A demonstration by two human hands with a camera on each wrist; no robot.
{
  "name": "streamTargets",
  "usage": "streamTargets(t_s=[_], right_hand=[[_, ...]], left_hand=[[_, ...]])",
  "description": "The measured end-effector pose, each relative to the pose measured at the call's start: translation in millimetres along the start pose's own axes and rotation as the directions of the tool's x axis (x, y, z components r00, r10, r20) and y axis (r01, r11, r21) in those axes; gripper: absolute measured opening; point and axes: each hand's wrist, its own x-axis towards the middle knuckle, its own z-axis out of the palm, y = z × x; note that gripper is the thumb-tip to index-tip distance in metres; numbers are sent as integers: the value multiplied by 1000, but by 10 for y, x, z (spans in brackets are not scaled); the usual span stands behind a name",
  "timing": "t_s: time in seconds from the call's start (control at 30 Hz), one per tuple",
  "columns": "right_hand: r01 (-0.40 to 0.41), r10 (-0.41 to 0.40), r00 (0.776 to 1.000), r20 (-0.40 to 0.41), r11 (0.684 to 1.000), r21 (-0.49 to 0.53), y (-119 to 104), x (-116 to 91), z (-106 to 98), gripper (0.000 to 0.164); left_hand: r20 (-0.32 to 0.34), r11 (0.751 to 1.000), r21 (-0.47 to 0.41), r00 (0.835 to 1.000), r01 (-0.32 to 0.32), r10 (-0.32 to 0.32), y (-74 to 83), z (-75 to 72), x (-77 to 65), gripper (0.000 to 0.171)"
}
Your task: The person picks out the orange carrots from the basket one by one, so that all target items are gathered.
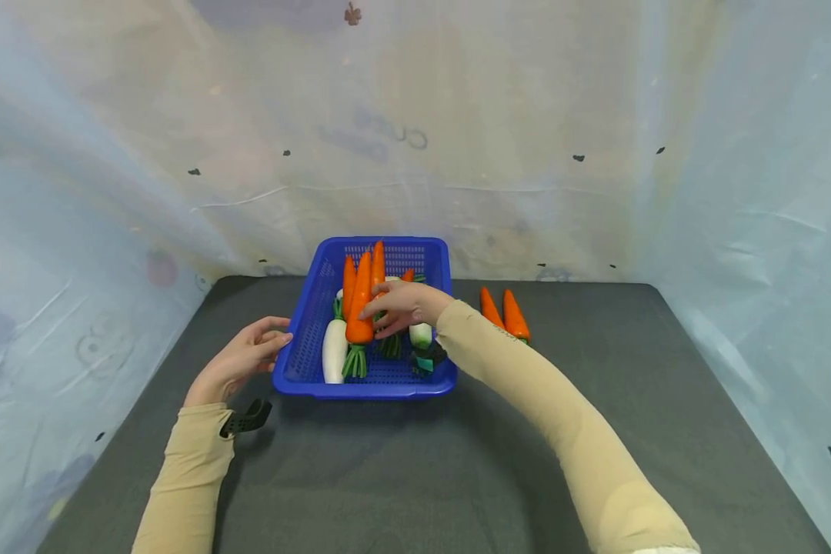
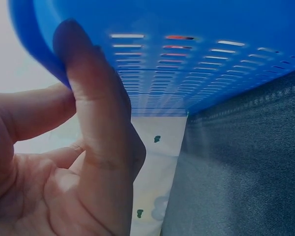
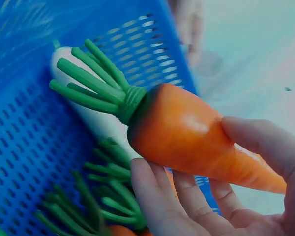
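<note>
My left hand [image 1: 245, 355] pinches the left rim of a blue plastic basket [image 1: 367, 391]. In the left wrist view, thumb and finger meet at that rim, below the slotted wall. Over the basket, my right hand [image 1: 405, 302] holds an orange carrot [image 1: 360, 300] with green stem stubs; the right wrist view shows thumb and fingers around its body [image 3: 182, 132]. Beneath it lie a white radish [image 1: 334, 352], more carrots [image 1: 378, 265] and another white vegetable [image 1: 421, 334]. Part of the basket's contents is hidden by my right hand.
Two loose carrots [image 1: 515, 315] lie on the dark grey tabletop [image 1: 360, 477], right of the basket, partly behind my right sleeve. A dark item with a teal patch [image 1: 424, 363] sits at the basket's front right. Pale plastic sheeting [image 1: 498, 138] hangs behind and beside the table.
</note>
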Motion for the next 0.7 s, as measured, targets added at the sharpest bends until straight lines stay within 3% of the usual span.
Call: streamTargets(t_s=[0.27, 0.47, 0.53, 0.7], right_hand=[[93, -93, 996, 5, 996, 13, -163, -290, -191, 57], [163, -165, 986, 20, 983, 84, -210, -534, -387, 54], [195, -197, 980, 15, 976, 101, -212, -613, -474, 51], [253, -250, 967, -49, 962, 97, -193, -836, -715, 55]], left_hand=[[5, 1000, -16, 1000, -8, 8, 13, 6, -28, 60], [-21, 999, -32, 1000, -7, 6, 78, 41, -73, 57], [-40, 1000, -22, 999, -13, 12, 16, 26, -43, 58], [-64, 1000, -18, 998, -22, 21, -7, 26, -52, 59]])
